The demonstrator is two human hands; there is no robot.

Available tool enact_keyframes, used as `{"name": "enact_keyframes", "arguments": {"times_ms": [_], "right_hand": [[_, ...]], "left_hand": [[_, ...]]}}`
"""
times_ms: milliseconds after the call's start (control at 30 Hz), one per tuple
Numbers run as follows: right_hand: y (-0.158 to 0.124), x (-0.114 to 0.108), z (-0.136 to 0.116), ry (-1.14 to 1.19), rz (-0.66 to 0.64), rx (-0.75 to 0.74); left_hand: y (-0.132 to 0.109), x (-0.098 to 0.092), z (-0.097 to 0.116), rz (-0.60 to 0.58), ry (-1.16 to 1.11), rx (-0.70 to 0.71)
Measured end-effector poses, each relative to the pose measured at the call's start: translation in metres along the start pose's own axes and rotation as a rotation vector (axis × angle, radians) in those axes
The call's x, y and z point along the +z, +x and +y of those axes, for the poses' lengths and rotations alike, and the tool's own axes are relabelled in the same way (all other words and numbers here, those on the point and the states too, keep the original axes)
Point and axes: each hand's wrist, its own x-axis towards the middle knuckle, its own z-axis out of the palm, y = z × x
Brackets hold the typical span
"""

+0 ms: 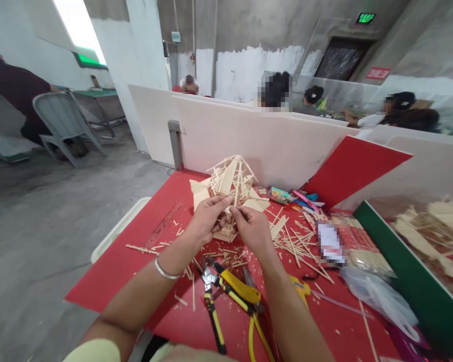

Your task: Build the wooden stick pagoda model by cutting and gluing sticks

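In front of me on the red table stands a small house-like model of thin wooden sticks (226, 181), with a pointed roof frame. Both hands meet at its near side. The fingers of my left hand (211, 217) are curled, thumb and forefinger close together against the front sticks. Thumb and forefinger of my right hand (253, 227) pinch close beside them. Whatever lies between the fingertips is too small and hidden to make out. Nearer to me lie yellow-and-black pliers (210, 291), a yellow utility knife (239, 285) and yellow-handled cutters (259, 334).
Loose sticks (292, 241) and offcuts are scattered around. To the right lie a clear plastic bag (379, 291), a yellow glue gun (300, 287) and a green-walled box (411, 271) of stick pieces. White partitions (249, 136) stand behind; several people sit beyond.
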Motion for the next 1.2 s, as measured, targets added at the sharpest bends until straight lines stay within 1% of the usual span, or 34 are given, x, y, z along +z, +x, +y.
{"name": "enact_keyframes", "arguments": {"times_ms": [267,400,500,667,833,1200], "right_hand": [[0.009,0.002,0.007,-0.004,-0.038,-0.015],[0.012,0.004,0.009,0.000,-0.030,-0.012],[0.014,0.005,0.009,0.016,-0.047,-0.005],[0.014,0.006,0.006,0.055,-0.077,0.027],[0.016,0.008,0.007,0.086,-0.099,0.055],[0.016,0.004,0.001,0.125,-0.111,0.072]], "left_hand": [[0.018,0.000,0.001,0.029,0.045,-0.037],[0.024,0.001,0.000,0.054,0.040,-0.024],[0.025,0.001,0.000,0.068,0.043,-0.015],[0.024,0.001,0.000,0.040,0.017,0.018],[0.026,0.000,-0.001,0.040,-0.005,0.021],[0.026,-0.003,-0.003,0.019,-0.004,0.022]]}}
